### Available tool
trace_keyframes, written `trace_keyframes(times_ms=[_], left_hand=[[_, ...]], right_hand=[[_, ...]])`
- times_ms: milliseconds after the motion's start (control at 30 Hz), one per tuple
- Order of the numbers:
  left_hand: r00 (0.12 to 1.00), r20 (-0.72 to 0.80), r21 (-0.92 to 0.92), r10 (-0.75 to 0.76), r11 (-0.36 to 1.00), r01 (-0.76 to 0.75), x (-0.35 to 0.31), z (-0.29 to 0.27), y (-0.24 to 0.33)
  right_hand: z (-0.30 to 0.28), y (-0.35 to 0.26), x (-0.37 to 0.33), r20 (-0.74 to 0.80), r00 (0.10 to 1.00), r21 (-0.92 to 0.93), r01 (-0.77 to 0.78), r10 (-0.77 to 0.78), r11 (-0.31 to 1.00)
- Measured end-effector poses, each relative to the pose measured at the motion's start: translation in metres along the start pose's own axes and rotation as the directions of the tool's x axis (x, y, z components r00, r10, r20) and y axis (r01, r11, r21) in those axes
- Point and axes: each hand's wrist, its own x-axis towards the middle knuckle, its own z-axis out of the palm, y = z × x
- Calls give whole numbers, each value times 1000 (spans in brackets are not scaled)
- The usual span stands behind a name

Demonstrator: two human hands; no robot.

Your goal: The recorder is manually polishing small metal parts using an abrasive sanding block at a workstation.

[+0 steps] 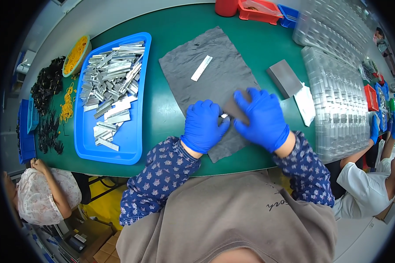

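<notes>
My left hand point(203, 125), in a blue glove, is closed over the dark grey cloth point(175, 72). A shiny end of a small metal piece point(224, 115) pokes out by its thumb; the rest is hidden under the fingers. My right hand point(264, 119), also gloved in blue, grips a dark grey block point(235, 106) like a sanding sponge between thumb and fingers. The block is slightly blurred and lies close beside the metal end; I cannot tell if they touch. Farther up the cloth lies one flat silver metal strip point(202, 68).
A blue tray point(145, 87) of loose metal strips stands left, near a bowl of yellow bands point(77, 55) and black bundles point(48, 85). On the right are a grey block point(284, 78), a white cloth point(304, 105) and clear plastic trays point(335, 105). Other people sit at both sides.
</notes>
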Motion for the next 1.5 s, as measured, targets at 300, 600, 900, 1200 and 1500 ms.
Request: trace_keyframes(times_ms=[300,600,900,1200,1500], left_hand=[[999,21,-20,-32,999,33,0,1,-1],[999,25,-32,-33,999,34,0,0,-1],[1000,25,-59,-16,998,17,-1,0,-3],[997,68,-107,20,994,-12,3,-15,-2],[911,299,-59,284,958,-279,52,-19,-7]], right_hand=[[-3,-7,1,39,996,-14,85,-84,996],[-3,52,11,-173,982,-71,-88,75,994],[-1,26,17,39,996,23,-87,86,996],[10,67,9,-295,928,333,-124,228,935],[22,80,3,-323,906,484,-91,274,870]])
